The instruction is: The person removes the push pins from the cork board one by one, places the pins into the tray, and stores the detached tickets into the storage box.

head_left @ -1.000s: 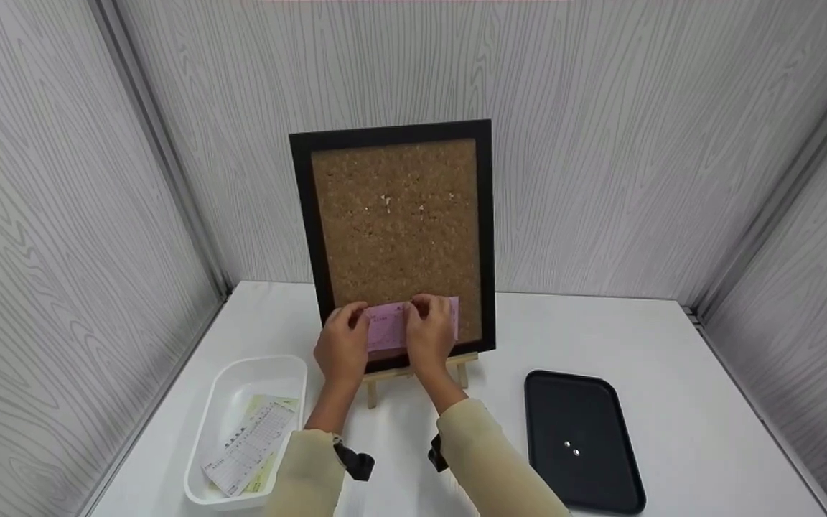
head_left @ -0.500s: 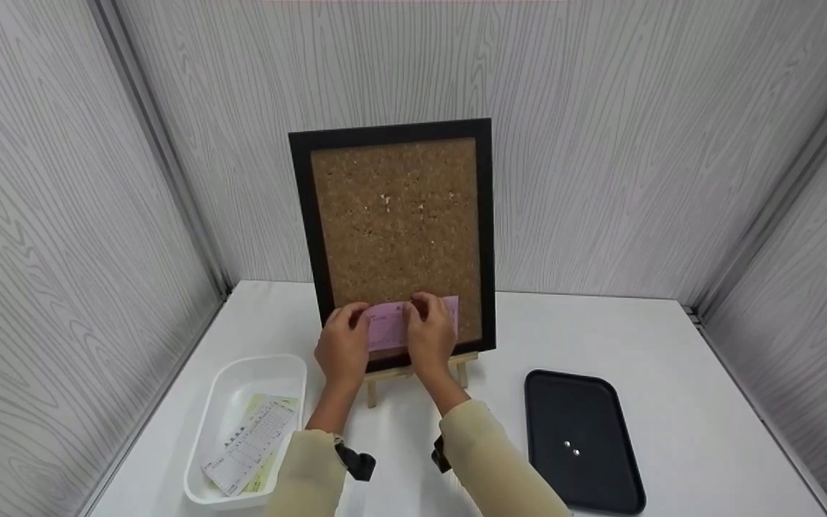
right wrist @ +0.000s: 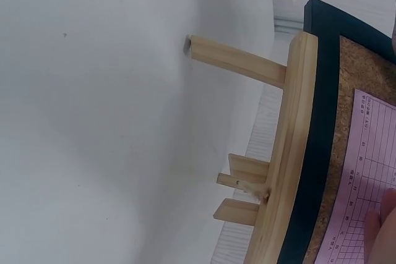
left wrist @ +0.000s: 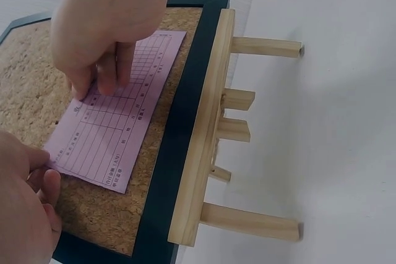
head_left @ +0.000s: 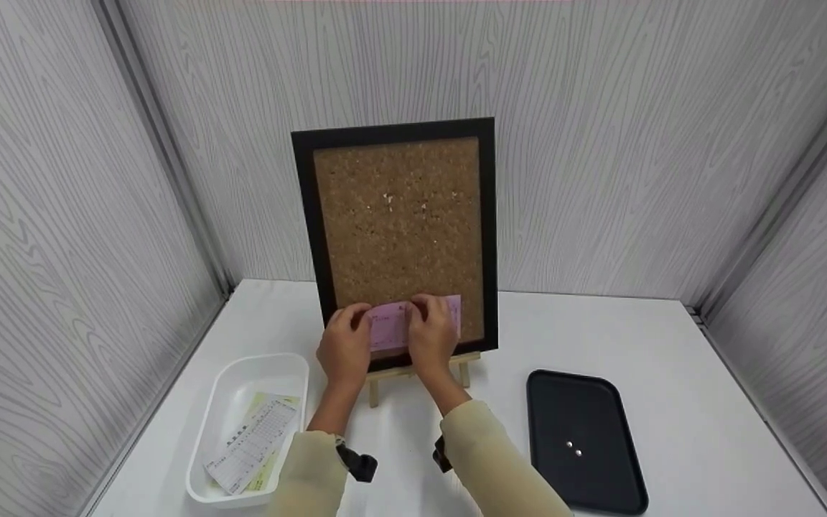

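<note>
A pink receipt slip (head_left: 388, 330), printed with a ruled form, lies flat against the lower part of a black-framed corkboard (head_left: 406, 251). My left hand (head_left: 344, 352) pinches the slip at its upper left corner, with thumb and fingers curled there in the left wrist view. Farther right along the top edge, my right hand (head_left: 431, 345) has its thumb and fingers bent over the slip, covering part of it. Its fingertips meet at the paper's edge, and whatever lies between them is hidden. In the right wrist view only fingertips (right wrist: 387, 221) show, over the slip's lines.
A small wooden easel (right wrist: 291, 146) carries the board. At left stands a white basin (head_left: 259, 370) holding a white slip (head_left: 252, 445) over a yellow one. To the right, a black tray (head_left: 578, 402) bears two small shiny pieces (head_left: 573, 449). Wood-grain panels enclose the table.
</note>
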Demonstrator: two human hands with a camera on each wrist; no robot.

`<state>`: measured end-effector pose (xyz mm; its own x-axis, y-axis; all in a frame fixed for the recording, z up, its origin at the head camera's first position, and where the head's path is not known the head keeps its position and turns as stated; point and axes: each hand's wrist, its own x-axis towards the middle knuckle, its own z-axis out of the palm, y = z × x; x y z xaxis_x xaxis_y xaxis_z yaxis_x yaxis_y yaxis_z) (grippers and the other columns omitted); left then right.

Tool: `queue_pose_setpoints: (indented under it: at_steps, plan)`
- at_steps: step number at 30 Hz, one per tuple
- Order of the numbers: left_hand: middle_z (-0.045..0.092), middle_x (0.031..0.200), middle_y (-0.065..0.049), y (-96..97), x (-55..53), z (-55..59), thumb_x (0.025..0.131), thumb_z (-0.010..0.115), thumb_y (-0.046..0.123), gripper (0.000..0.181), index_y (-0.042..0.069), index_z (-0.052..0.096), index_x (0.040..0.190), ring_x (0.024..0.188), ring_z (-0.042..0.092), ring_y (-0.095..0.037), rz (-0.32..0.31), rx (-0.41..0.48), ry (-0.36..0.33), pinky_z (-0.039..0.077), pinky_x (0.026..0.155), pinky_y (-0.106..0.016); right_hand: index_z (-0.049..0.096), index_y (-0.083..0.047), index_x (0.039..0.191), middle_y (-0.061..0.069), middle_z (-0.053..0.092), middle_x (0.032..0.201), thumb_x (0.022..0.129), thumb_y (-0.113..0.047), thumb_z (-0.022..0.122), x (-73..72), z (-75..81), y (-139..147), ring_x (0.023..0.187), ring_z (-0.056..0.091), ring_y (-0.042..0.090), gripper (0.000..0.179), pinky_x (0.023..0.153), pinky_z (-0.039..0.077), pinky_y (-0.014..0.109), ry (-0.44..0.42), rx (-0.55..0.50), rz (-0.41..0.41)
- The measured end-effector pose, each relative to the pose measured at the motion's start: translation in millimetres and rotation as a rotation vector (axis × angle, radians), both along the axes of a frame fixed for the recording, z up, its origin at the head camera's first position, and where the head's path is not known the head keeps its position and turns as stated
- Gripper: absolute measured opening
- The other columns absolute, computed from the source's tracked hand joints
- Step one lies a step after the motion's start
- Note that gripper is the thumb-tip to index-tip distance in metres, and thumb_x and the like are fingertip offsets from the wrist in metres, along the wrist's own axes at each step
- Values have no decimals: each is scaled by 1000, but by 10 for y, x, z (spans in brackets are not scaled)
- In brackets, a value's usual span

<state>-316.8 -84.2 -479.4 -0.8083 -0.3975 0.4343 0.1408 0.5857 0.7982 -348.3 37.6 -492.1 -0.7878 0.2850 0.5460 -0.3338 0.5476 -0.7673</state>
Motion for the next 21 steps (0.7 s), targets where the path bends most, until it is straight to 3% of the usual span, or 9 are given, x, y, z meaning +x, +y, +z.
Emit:
queue_pose_setpoints:
  at_steps: [7, 16, 21]
  plan:
    - [74, 108, -4, 1, -13, -27, 97, 69, 20, 13, 17, 75, 108, 94, 71, -22, 8, 0, 4, 55, 73, -42, 71, -14, 101, -1, 69, 96, 97, -19, 68, -7, -17, 26, 88, 66, 13, 6, 80, 56, 34, 6, -42, 48]
    - [75, 105, -4, -34, 18, 9, 97, 69, 21, 13, 17, 75, 107, 89, 70, -22, 13, 4, -23, 52, 70, -43, 71, -8, 101, 5, 68, 96, 96, -10, 68, 37, -34, 119, 85, 60, 14, 6, 73, 52, 25, 15, -222, 197]
    - [75, 106, -5, -61, 49, 38, 97, 67, 22, 15, 17, 75, 109, 91, 70, -23, -2, 13, -56, 52, 73, -45, 71, -10, 106, 6, 66, 97, 98, -13, 66, 139, 10, 249, 76, 55, 15, 10, 62, 48, 23, -1, -334, 254]
